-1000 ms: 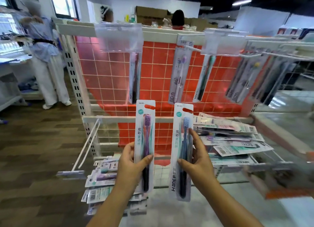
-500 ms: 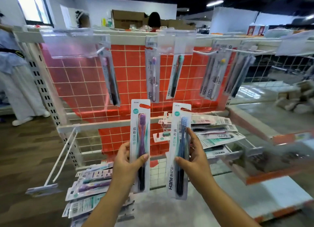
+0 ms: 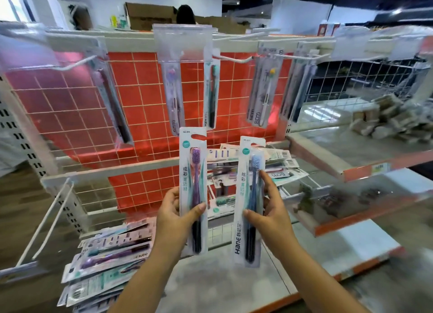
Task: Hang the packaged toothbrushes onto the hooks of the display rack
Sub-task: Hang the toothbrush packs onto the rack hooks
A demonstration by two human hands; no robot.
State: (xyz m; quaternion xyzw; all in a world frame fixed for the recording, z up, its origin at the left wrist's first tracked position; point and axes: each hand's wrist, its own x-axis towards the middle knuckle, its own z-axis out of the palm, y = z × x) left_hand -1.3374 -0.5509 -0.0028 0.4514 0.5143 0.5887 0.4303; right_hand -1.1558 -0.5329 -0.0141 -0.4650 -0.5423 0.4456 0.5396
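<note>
Two packs held upright below the rack (image 3: 164, 40) top bar. Left hand (image 3: 174, 215) grasping purple pack (image 3: 193, 190), thumb on front. Right hand (image 3: 269, 213) grasping blue pack (image 3: 249, 202), fingers along right edge. Both well under the hooks, none hung yet. Free hook (image 3: 234, 59) up-right of purple pack, w/ others already loaded.

Risk, probably: hang slot small, so hook tip can miss and bend the card. Also both hands busy, so a pinch grip can slip and pack falls on the pile (image 3: 105, 265) below-left of rack.

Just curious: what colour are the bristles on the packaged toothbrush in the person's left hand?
Purple, on the left hand's packaged toothbrush; head view.
</note>
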